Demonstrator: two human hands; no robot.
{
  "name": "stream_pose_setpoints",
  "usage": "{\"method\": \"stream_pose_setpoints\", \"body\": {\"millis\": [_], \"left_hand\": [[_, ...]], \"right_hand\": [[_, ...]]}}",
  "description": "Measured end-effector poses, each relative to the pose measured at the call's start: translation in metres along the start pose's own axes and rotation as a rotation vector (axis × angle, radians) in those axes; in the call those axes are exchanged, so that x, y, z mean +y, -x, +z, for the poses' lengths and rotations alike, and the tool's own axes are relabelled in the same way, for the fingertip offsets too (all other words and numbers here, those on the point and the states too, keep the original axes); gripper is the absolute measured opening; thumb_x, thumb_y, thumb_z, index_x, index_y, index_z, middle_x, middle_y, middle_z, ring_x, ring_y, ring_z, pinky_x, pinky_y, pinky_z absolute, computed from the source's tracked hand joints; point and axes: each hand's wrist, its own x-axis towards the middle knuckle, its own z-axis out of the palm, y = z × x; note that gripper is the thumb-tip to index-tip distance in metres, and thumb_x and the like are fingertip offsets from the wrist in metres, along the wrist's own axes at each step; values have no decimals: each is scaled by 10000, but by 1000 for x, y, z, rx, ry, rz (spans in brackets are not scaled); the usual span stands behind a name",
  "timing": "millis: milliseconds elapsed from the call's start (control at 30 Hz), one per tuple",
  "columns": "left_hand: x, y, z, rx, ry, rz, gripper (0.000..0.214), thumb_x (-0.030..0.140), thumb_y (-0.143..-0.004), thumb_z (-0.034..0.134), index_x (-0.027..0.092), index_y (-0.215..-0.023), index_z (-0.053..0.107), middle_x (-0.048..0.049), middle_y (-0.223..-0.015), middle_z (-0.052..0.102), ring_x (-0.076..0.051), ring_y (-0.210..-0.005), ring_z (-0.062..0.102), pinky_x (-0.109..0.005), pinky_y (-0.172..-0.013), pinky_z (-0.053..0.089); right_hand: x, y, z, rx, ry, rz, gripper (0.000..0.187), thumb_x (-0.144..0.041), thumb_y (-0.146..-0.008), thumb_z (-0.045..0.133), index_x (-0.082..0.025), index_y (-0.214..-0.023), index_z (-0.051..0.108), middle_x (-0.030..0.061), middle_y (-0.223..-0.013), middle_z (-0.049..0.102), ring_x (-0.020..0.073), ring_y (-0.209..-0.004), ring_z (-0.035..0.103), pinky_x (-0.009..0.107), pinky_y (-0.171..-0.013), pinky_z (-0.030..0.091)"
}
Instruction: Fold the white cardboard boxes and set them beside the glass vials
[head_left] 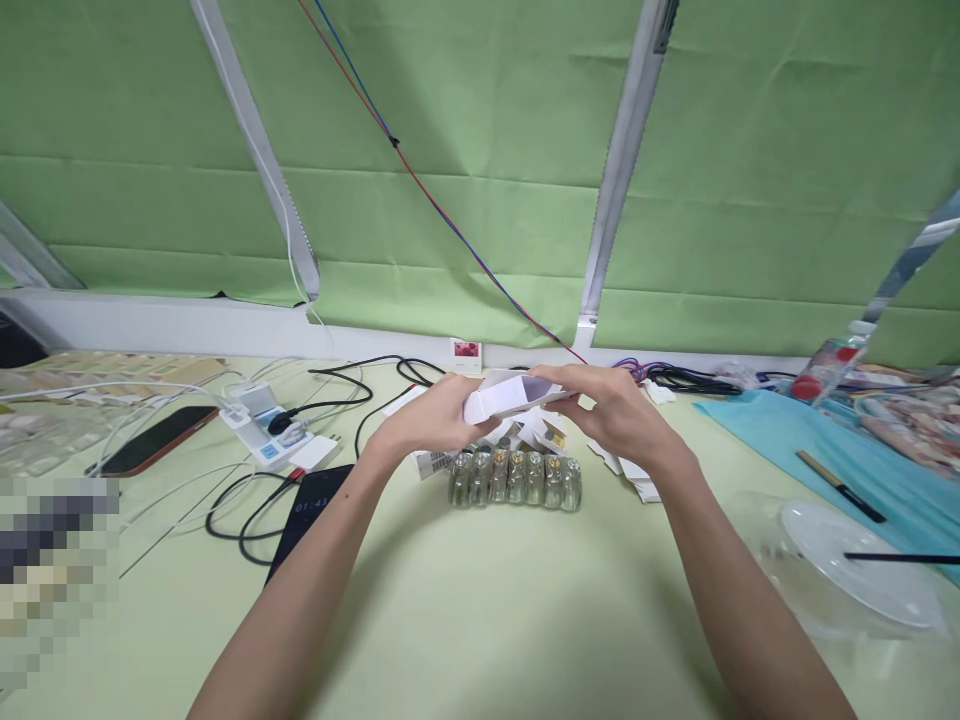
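Observation:
Between my two hands, above the table, is a small white cardboard box (501,399) with an open end and a flap turned toward me. My left hand (442,412) grips its left side, fingers mostly hidden behind it. On the right side, my right hand (615,402) pinches the box between thumb and fingers. Below stands a row of several small clear glass bottles (517,480), side by side. Behind the bottles lie loose white paper pieces (541,430), partly hidden by the box. More folded white card (637,478) lies under my right wrist.
A dark tablet (307,510) lies by my left forearm, near a white power strip (266,425), cables and a phone (161,440). At right are a blue cloth (780,430), a brush (840,485), a plastic bottle (832,360) and a white lid (862,565).

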Motion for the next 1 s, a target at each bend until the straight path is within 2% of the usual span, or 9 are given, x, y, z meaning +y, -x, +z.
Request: {"method": "stream_pose_setpoints", "body": {"millis": [267, 400, 533, 633, 733, 1000], "left_hand": [[3, -1, 2, 50, -51, -25, 130, 278, -810, 561, 170, -828, 631, 28, -650, 591, -117, -572, 476, -228, -556, 345], [3, -2, 5, 91, -96, -33, 139, 272, -806, 563, 164, -827, 650, 31, -619, 567, -115, -556, 429, -229, -556, 335], [0, -4, 7, 142, -138, -21, 163, 237, -793, 575, 162, -885, 687, 15, -640, 610, -119, -554, 424, -227, -563, 337], [1, -5, 9, 181, -130, -7, 210, 217, -802, 581, 162, -953, 716, -2, -673, 654, -122, -570, 470, -221, -578, 351], [5, -6, 11, 221, -107, -18, 291, 171, -792, 578, 159, -1034, 740, -20, -699, 691, -137, -608, 539, -220, -609, 383], [9, -8, 18, 283, -85, -36, 553, 48, -719, 528, 194, -1215, 722, -48, -870, 777, -189, -761, 661, -238, -712, 457]], "right_hand": [[5, -1, 7, 32, -38, 3, 360, -113, -944, 566, -281, -1243, 675, 13, -1257, 732, 213, -1071, 709, 360, -954, 556], [4, -2, 8, 32, -62, 46, 356, -141, -948, 561, -285, -1257, 662, 32, -1284, 711, 230, -1105, 692, 385, -940, 568], [1, -2, 9, 25, -95, 91, 379, -220, -931, 631, -289, -1304, 633, 63, -1343, 658, 252, -1188, 644, 407, -936, 573], [0, -2, 9, 22, -118, 158, 464, -334, -900, 708, -281, -1351, 613, 101, -1364, 617, 265, -1213, 615, 401, -909, 577], [-1, -1, 9, 15, -146, 212, 521, -412, -886, 724, -312, -1381, 596, 97, -1356, 616, 265, -1230, 595, 399, -918, 566], [-1, -4, 13, 39, -244, 287, 484, -457, -885, 713, -326, -1340, 614, 52, -1369, 657, 257, -1244, 604, 445, -1017, 515]]}}
